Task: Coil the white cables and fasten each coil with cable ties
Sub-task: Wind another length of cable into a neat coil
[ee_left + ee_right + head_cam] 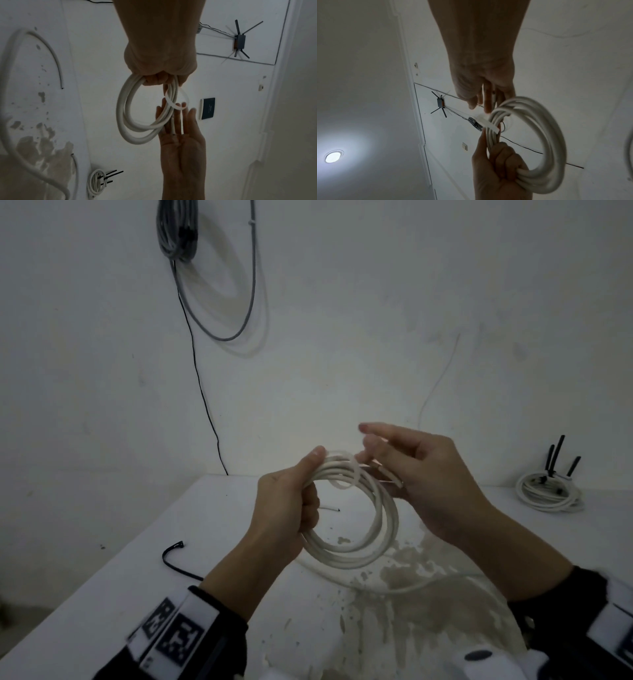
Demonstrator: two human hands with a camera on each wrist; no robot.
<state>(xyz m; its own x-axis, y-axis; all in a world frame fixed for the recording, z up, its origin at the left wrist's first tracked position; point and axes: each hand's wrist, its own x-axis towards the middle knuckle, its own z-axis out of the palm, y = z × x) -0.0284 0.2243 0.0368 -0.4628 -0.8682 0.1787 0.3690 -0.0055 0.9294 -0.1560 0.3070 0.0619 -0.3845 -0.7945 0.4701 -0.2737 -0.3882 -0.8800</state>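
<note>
White, smooth, round-sectioned cable (356,529), wound into one coil of several loops, held in the air above the surface (219,542) between both hands. Left hand (287,508): fingers curled tight round the bundled loops at the coil's left side, thumb lying along the top. Right hand (428,477): fingers loosely extended behind the coil's upper right, fingertips (183,104) at a flat, pale, translucent cable tie (346,474) looped round the strands; whether they pinch it cannot be told. One short cable end lies along the right palm in the left wrist view. Surface: white, matt, with a large brownish worn patch (421,583) and scattered specks at its near side. On it: one loose run of white cable (404,587) curving beneath the coil; one bent black cable tie (171,556) at the left; one second white coil (548,494) at the far right, with three black tie tails standing up from it. Room: plain white wall (376,302), dim light; one grey cable bundle (178,231) hanging at upper left with one thin black lead (202,392) dropping to the surface edge.
</note>
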